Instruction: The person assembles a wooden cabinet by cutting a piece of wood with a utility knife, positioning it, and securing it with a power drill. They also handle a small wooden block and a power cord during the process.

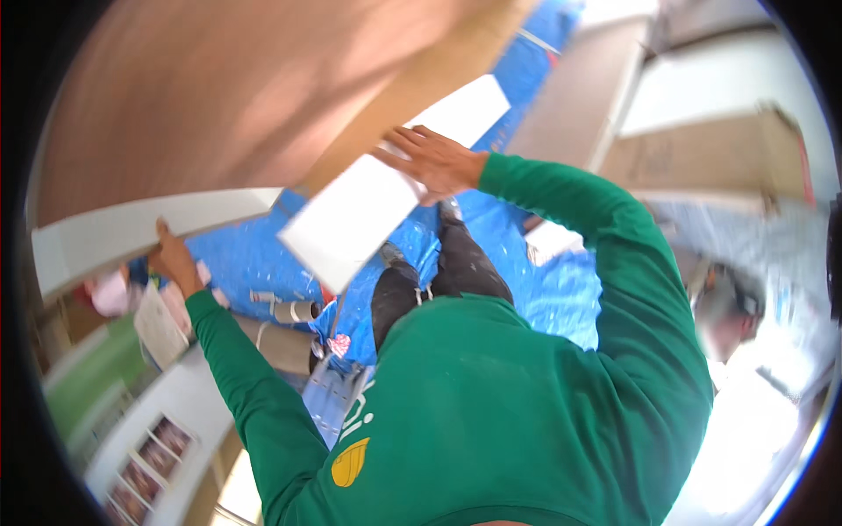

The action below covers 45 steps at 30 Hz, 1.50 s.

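Note:
A large brown panel with white and tan edges fills the upper left, smeared by motion. My left hand is closed on its white lower edge, one digit against the face and the other fingers mostly hidden. Alongside the panel's tan edge, a long white board slants from upper right to lower left. Across this board lies my right hand, fingers stretched toward the panel and touching the board's surface. Whether the board is joined to the panel I cannot tell.
Blue sheeting covers the floor around my feet. Grey-brown rolls lie at lower left, near a white surface with dark framed rectangles. A cardboard box stands at right, with another person below it.

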Each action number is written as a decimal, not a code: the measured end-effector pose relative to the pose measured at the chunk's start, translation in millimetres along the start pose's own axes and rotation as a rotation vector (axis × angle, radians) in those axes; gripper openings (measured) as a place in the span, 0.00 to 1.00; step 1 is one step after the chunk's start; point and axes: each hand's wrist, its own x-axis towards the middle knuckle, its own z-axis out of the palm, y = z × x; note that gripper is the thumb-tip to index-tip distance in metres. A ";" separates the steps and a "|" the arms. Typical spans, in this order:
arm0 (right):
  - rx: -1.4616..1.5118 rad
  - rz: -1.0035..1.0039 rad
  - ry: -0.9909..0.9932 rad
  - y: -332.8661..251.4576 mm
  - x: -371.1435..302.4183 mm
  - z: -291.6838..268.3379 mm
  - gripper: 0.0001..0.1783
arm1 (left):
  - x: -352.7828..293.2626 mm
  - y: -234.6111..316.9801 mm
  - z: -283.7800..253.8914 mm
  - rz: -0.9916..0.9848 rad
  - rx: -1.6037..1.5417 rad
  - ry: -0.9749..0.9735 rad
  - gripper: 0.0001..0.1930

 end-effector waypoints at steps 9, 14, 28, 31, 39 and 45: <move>0.161 0.450 0.621 -136.4 -56.2 -25.5 0.72 | -20.6 53.1 -18.0 -0.181 -0.236 -0.326 0.31; 0.211 0.700 0.819 -172.7 -106.4 1.5 0.73 | -116.7 123.3 -50.5 0.045 -0.293 -0.282 0.29; 0.517 1.110 0.863 -195.4 -278.7 82.0 0.76 | -464.0 344.1 -43.7 0.203 -0.691 -1.526 0.15; 0.716 1.274 0.856 -194.7 -355.5 67.1 0.74 | -511.5 354.4 -15.2 0.419 -0.517 -1.697 0.15; 0.917 1.335 0.879 -211.6 -517.4 63.0 0.28 | -653.6 372.0 41.3 0.596 -0.624 -2.140 0.21; 0.798 1.484 0.893 -189.8 -564.1 86.3 0.21 | -741.3 375.5 82.5 0.557 -0.627 -2.166 0.21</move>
